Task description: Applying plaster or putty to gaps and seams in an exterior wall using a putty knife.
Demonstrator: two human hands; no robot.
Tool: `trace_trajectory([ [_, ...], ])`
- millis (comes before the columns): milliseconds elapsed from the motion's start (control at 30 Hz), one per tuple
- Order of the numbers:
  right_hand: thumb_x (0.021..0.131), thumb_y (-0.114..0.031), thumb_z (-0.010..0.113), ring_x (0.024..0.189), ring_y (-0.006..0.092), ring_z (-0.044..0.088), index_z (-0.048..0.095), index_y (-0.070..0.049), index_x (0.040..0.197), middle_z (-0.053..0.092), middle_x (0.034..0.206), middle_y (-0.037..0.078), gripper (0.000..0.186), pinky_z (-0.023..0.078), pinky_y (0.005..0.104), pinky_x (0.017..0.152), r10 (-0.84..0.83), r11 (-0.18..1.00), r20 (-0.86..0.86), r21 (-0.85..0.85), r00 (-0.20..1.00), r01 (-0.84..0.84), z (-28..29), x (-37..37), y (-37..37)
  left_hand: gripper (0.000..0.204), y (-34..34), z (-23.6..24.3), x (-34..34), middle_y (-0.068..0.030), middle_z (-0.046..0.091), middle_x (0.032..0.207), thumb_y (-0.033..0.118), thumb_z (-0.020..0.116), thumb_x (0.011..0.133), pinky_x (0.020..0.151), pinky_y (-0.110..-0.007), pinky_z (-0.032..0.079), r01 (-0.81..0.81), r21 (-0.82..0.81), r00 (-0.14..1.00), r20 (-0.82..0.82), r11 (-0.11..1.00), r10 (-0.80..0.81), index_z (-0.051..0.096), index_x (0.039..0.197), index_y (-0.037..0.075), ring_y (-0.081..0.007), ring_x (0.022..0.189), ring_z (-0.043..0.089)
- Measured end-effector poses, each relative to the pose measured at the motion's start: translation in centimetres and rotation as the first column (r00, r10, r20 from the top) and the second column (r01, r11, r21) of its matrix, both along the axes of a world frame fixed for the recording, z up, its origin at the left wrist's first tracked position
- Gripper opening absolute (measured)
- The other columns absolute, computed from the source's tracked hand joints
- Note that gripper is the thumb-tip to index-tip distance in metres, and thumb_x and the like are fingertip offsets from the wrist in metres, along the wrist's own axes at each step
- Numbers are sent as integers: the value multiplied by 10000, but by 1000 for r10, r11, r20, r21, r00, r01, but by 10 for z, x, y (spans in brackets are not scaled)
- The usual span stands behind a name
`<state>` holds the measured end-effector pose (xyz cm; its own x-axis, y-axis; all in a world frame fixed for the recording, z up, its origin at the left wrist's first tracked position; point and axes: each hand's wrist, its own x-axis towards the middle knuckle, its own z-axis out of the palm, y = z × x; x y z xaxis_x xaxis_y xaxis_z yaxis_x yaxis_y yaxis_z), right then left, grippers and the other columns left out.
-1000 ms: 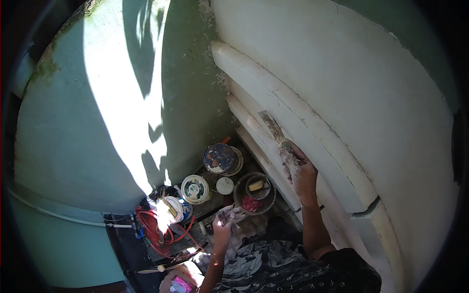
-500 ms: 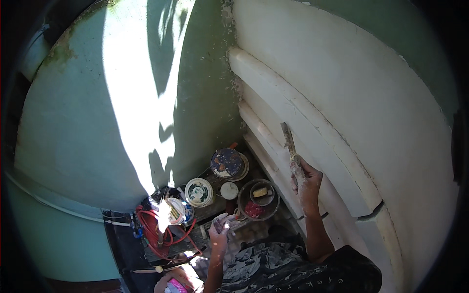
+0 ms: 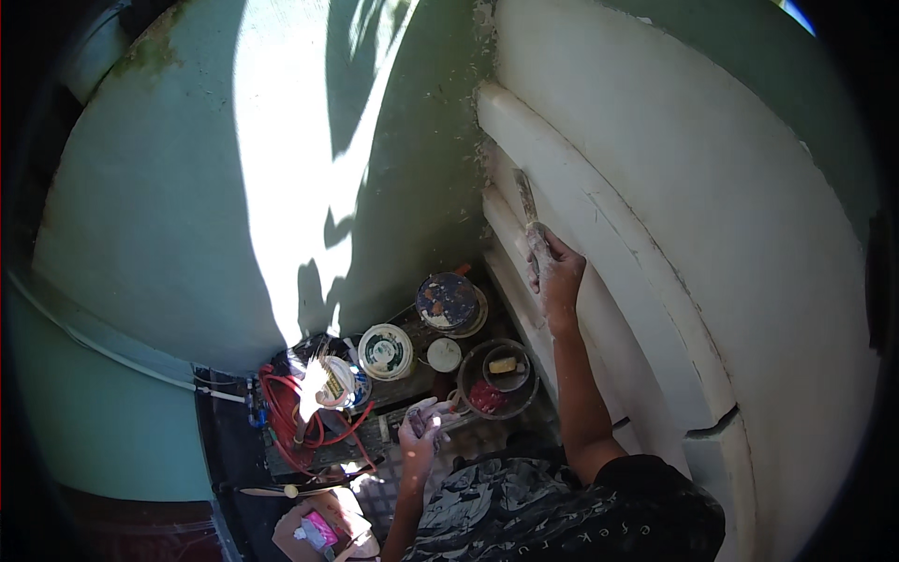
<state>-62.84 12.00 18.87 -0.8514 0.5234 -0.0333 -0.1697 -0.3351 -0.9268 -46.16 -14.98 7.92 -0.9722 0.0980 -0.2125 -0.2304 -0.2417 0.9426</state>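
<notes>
My right hand (image 3: pixel 560 273), dusted with white, is wrapped round the handle of a putty knife (image 3: pixel 524 195). The blade points up and away, at the recessed band between the pale mouldings (image 3: pixel 562 150) of the white wall; whether it touches the surface I cannot tell. Low in the middle, my left hand (image 3: pixel 419 433) is smeared with white and has its fingers curled in. Something small and dark shows in that palm, too unclear to name. Just beyond the left hand stands a dark basin (image 3: pixel 524 408) holding a small bowl (image 3: pixel 508 380) with a yellowish block, beside something red.
Several paint tubs stand near the corner, among them a dark-lidded bucket (image 3: pixel 446 302) and a white-lidded tub (image 3: pixel 385 350). A red hose (image 3: pixel 272 403) coils at the left by a brush (image 3: pixel 314 386). A green wall (image 3: pixel 169 225) rises on the left.
My right arm has stretched farther forward, carrying the putty knife up along the band toward the wall corner. My left hand stays about where it was. The view has shifted slightly.
</notes>
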Motion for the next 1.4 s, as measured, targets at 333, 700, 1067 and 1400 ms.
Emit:
trace_trajectory([
  [333,927,-163,681,416,34,392,710,-58,1102,493,584,-39,206,253,207,357,7,1000,-79,17,997,-6,-9,-54,6,360,-22,-18,22,-195,652,1177,8,542,937,608,-259,536,-151,-34,987,42,988,153,477,1290,-27,-266,941,700],
  [700,908,-200,712,419,47,417,726,-47,1011,513,604,-28,185,264,220,344,-20,997,-53,-78,998,16,-4,-106,-17,359,-37,-19,34,-201,641,1200,18,545,936,582,-248,530,-310,-28,950,13,950,311,473,1285,-27,-285,936,700],
  [1067,903,-212,710,392,44,390,679,-37,809,456,548,-41,201,246,233,335,-74,997,-115,-39,991,70,-10,-139,-7,358,-38,-6,52,-191,645,1198,35,554,935,562,-238,496,-459,-65,886,35,886,462,485,1281,-25,-238,886,697],
  [1400,902,-198,714,391,38,349,669,-44,786,439,523,-63,198,233,233,345,-90,996,-108,-3,990,90,-11,-130,-17,393,-40,-3,59,-203,629,1223,36,540,944,565,-236,493,-522,-46,849,72,852,524,448,1321,-27,-250,912,697],
])
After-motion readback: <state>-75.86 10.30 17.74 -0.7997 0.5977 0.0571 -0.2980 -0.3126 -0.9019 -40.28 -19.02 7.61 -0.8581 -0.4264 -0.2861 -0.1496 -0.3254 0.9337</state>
